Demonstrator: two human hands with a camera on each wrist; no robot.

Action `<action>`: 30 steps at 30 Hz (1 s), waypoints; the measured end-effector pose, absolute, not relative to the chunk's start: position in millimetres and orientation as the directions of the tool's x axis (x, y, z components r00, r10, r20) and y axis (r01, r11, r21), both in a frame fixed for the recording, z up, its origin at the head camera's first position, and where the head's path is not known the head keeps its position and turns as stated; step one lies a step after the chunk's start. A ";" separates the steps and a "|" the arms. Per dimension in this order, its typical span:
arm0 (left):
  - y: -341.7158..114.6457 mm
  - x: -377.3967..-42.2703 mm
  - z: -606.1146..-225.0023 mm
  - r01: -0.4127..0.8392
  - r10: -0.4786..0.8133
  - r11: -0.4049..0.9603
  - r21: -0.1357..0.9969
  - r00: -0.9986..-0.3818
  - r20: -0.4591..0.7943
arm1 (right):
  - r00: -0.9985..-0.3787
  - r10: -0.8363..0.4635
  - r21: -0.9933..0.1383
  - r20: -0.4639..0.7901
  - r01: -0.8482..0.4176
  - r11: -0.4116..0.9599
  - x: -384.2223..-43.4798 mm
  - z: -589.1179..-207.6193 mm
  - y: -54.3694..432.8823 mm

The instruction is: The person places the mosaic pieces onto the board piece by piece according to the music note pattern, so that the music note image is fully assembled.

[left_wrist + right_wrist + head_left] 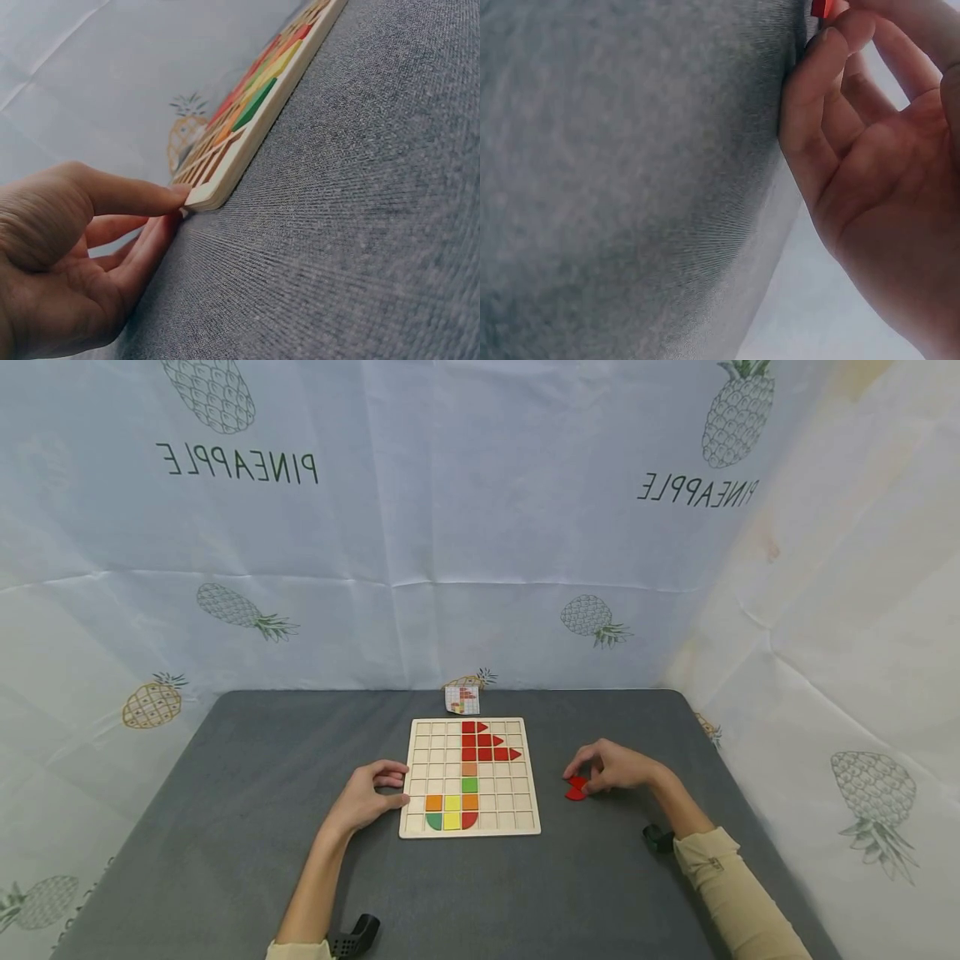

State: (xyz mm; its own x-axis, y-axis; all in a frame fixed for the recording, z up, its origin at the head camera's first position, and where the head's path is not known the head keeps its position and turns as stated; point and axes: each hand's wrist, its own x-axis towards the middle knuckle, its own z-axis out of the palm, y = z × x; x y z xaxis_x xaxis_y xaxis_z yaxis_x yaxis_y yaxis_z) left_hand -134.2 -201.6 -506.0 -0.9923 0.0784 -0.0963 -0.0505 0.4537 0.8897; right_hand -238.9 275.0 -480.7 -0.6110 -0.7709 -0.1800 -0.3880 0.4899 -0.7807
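Note:
A square wooden grid board (501,802) lies on the table in the head view. Red squares and triangles fill part of its upper half, with orange and green squares beneath. Near its bottom are orange and yellow squares (452,820), plus a green and a red quarter-round. My left hand (363,797) pinches the board's left edge, thumb on top, as the left wrist view shows. To the right of the board, my right hand (618,767) holds red pieces (576,794) low over the table between thumb and fingers. A bit of red (821,7) shows at its fingertips.
A small printed card (462,699) with a coloured grid picture lies behind the board. The dark grey tabletop (480,893) meets a pineapple-print cloth (480,527) at the back. Black wrist devices (360,935) sit at both forearms.

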 end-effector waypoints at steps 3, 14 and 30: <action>-201.5 -134.0 -505.6 -0.050 0.083 0.455 0.889 -0.992 -0.098 | -0.629 -0.755 -0.770 -0.186 -0.384 0.509 -239.4 -481.9 275.8; -201.7 -134.2 -504.8 -0.054 0.089 0.452 0.890 -0.991 -0.105 | -0.722 -0.681 -0.685 -0.120 -0.436 0.583 -238.7 -484.7 279.2; -201.4 -133.4 -503.7 -0.058 0.077 0.466 0.883 -0.991 -0.106 | -0.706 -0.707 -0.668 -0.046 -0.504 0.547 -224.6 -462.7 196.1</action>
